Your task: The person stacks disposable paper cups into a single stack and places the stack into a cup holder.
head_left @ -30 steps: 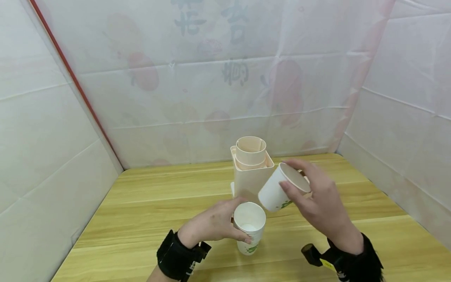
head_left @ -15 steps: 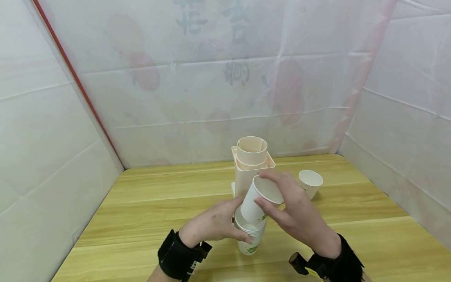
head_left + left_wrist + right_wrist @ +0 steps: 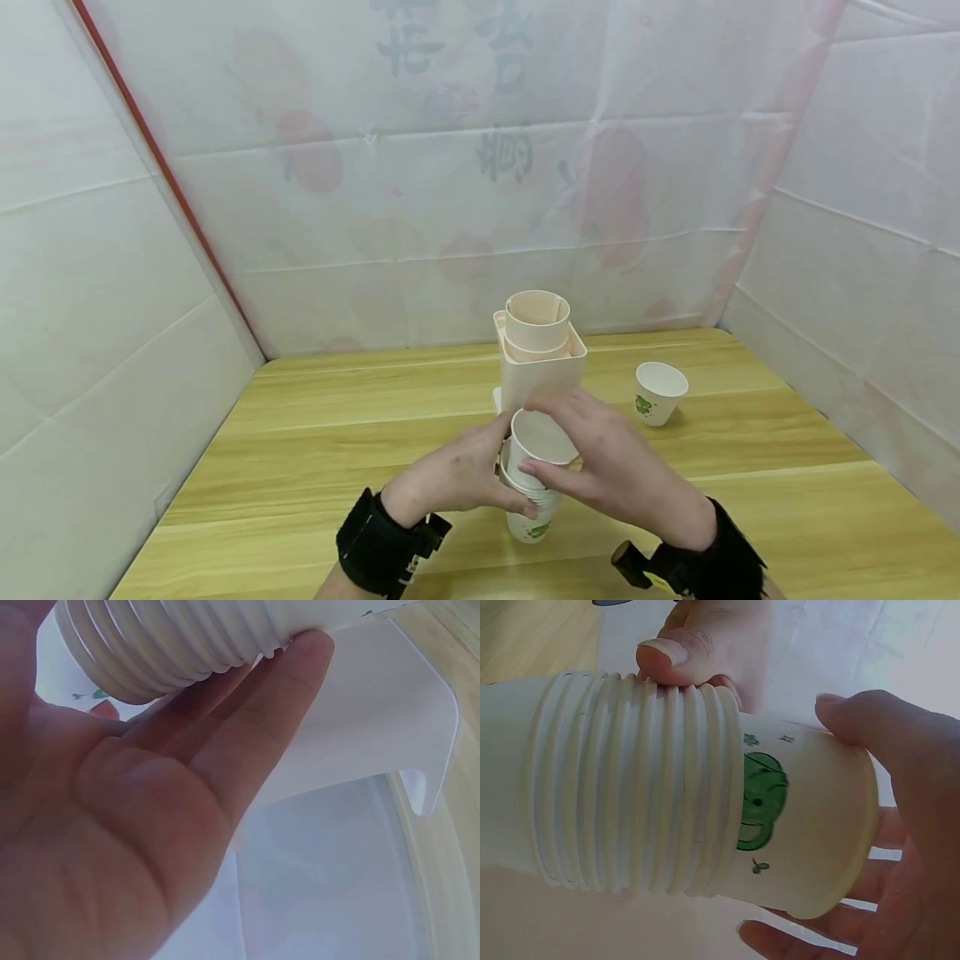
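Observation:
A nested stack of white paper cups (image 3: 528,527) stands upright near the front middle of the table, green print low on its side. My left hand (image 3: 457,471) grips it around the upper rims, thumb in front; several ribbed rims (image 3: 180,645) show in the left wrist view. One more paper cup (image 3: 817,817), printed with a green cartoon figure, sits partly inside the top of the stack. My right hand (image 3: 615,471) holds this cup near its rim between thumb and fingers. Its lower part is hidden inside the stack.
Right behind the stack stands a cream box-shaped holder (image 3: 540,375) with a round tube (image 3: 536,333) rising from its top. A single paper cup (image 3: 660,396) stands upright to the right. White cloth walls (image 3: 465,208) border the wooden table (image 3: 337,417).
My right hand has brought its cup leftward and down, from tilted beside the stack to partly inside it. The single cup at right has come into view. My left hand keeps its grip.

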Demonstrator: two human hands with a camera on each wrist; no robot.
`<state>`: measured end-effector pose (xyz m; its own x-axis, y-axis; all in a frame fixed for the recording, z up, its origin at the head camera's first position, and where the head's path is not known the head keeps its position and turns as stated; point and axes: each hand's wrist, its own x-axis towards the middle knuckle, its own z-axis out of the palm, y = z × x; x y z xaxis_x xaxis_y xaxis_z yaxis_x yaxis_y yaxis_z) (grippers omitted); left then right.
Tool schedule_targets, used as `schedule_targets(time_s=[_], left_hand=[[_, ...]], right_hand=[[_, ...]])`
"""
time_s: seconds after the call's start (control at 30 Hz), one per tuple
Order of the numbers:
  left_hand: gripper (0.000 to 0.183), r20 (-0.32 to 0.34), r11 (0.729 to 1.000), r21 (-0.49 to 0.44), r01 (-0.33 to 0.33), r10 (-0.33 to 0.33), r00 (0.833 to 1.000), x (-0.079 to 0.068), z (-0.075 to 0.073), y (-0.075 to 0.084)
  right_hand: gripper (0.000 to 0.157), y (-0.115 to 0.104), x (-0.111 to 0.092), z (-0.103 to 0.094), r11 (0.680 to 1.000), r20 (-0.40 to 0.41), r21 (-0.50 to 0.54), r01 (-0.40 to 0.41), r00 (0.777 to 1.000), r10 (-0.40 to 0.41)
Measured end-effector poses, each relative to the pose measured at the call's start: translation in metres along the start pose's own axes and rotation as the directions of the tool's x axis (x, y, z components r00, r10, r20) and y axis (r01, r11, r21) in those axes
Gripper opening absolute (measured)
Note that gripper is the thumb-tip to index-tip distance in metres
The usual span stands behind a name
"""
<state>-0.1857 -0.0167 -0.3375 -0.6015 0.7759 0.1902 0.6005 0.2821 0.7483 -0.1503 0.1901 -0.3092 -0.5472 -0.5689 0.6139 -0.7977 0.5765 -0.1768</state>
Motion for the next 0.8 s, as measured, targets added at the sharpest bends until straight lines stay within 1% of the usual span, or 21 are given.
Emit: schedule_targets(time_s=[0.1,0.2,0.33,0.43,0.57,0.67,0.8], left_hand=[[0.091,0.010,1.000,-0.017,-0.003,0.003,1.000,0.0002,0.0003,-0.0007],[0.089,0.023,1.000,-0.021,0.003,-0.002,1.000,0.0004,0.0011,-0.0017],[0.089,0.035,1.000,-0.009,0.028,-0.028,0.999,0.0003,0.0016,-0.0027],[0.087,0.037,0.999,0.001,0.047,-0.047,0.998,0.0006,0.0014,-0.0028],[0.084,0.038,0.999,0.019,0.047,-0.047,0.998,0.0010,0.0014,-0.0032],[0.083,0.039,0.998,0.020,0.054,-0.055,0.998,0.0007,0.0018,-0.0035],[0.079,0.045,0.997,0.000,0.073,-0.072,0.996,-0.0004,0.0027,-0.0034]], right_hand=[[0.051,-0.0010,-0.0005,0.0009,1.000,0.063,0.007,-0.011,0.998,0.011],[0.049,-0.0013,-0.0014,0.0027,1.000,0.110,0.011,-0.018,0.994,0.017],[0.048,-0.0007,-0.0032,0.0058,0.999,0.151,0.006,-0.038,0.988,0.037],[0.050,0.0000,-0.0051,0.0082,0.999,0.167,0.004,-0.050,0.985,0.048],[0.050,-0.0007,-0.0069,0.0099,0.997,0.184,0.022,-0.075,0.980,0.070],[0.051,-0.0015,-0.0074,0.0096,0.992,0.211,0.046,-0.115,0.972,0.103],[0.053,-0.0017,-0.0081,0.0090,0.983,0.264,0.070,-0.167,0.954,0.143]])
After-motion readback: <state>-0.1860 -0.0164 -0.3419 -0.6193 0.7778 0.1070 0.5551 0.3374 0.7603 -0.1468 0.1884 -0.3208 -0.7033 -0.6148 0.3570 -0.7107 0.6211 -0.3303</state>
